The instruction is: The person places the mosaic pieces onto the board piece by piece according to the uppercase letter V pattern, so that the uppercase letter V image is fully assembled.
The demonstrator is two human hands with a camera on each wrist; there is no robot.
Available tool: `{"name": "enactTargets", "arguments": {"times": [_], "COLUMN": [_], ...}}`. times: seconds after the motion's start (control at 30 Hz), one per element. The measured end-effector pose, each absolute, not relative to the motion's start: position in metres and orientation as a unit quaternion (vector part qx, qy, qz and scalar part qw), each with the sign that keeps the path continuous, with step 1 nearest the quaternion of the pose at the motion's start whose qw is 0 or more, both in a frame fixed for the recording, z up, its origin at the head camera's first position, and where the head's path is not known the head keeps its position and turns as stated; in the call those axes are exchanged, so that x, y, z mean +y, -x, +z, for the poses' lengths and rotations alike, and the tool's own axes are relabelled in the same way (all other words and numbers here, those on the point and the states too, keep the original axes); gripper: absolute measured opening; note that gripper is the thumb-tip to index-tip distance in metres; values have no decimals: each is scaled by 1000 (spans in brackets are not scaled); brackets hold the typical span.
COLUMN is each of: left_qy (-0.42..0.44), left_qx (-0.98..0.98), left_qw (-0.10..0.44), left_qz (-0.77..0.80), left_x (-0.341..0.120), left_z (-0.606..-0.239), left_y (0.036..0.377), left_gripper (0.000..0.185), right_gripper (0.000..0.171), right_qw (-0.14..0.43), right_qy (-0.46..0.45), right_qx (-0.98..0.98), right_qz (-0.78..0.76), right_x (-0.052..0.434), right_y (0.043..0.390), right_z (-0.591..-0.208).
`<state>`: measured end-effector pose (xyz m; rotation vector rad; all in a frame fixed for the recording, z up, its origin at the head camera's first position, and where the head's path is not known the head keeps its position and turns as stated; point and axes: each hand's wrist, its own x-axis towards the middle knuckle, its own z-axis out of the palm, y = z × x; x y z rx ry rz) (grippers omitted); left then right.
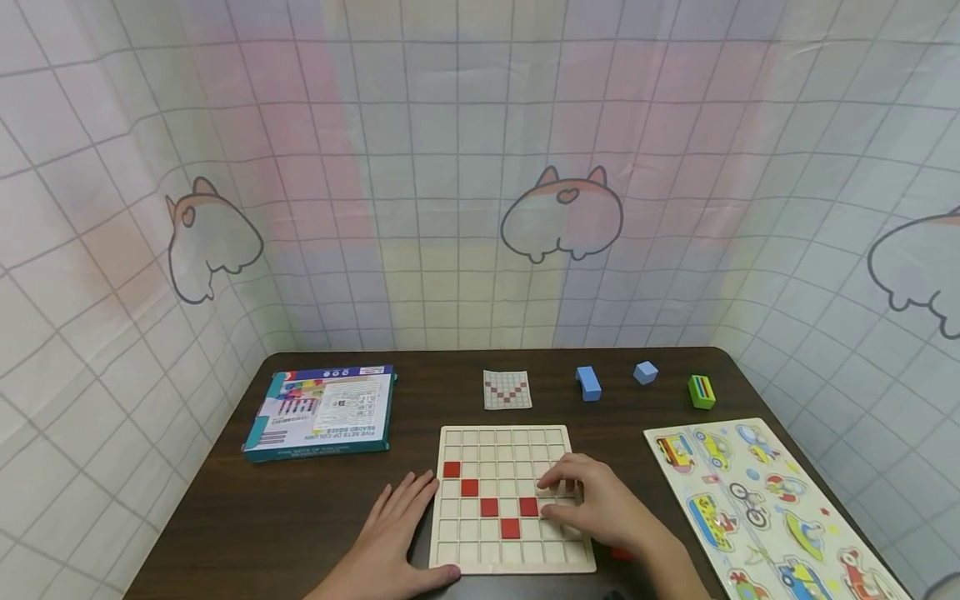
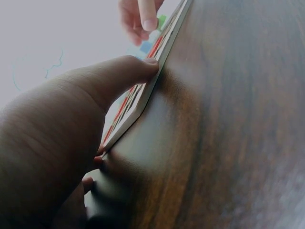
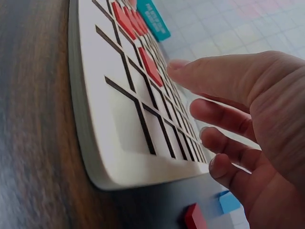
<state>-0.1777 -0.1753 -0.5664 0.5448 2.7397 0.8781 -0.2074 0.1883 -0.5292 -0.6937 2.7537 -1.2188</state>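
Note:
A cream grid board (image 1: 465, 552) lies on the dark table, several red square tiles (image 1: 489, 507) set in its cells along a slanting line that turns upward at the right. My left hand (image 1: 390, 533) rests at the board's left side, fingers spread along the edge and thumb (image 2: 138, 70) on the lower left corner. Over the board's right part hovers my right hand (image 1: 592, 504), close to the rightmost red tile (image 3: 151, 67). Its thumb and loosely bent fingers stand apart, with nothing between them in the right wrist view.
A small printed grid card (image 1: 507, 390) lies behind the board. Blue blocks (image 1: 589, 384) and a green striped block (image 1: 702, 392) sit at the back right. A boxed set (image 1: 322, 412) is at left, a picture puzzle board (image 1: 772, 508) at right. Red pieces (image 1: 622, 553) lie by my right forearm.

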Motion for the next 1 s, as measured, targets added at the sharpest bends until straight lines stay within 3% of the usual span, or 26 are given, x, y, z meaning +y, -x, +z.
{"name": "enactTargets", "arguments": {"times": [0.63,1.0], "left_qy": [-182,-180], "left_qx": [925,926], "left_qw": [117,113], "left_qz": [311,313], "left_x": [-177,-175], "left_z": [-568,-566], "left_y": [178,179], "left_gripper": [127,127], "right_gripper": [27,28], "right_qw": [34,2], "right_qy": [184,170], "right_qx": [907,919], "right_qz": [-378,-357], "right_x": [219,237], "right_y": [201,199], "right_z": [-533,-531]}}
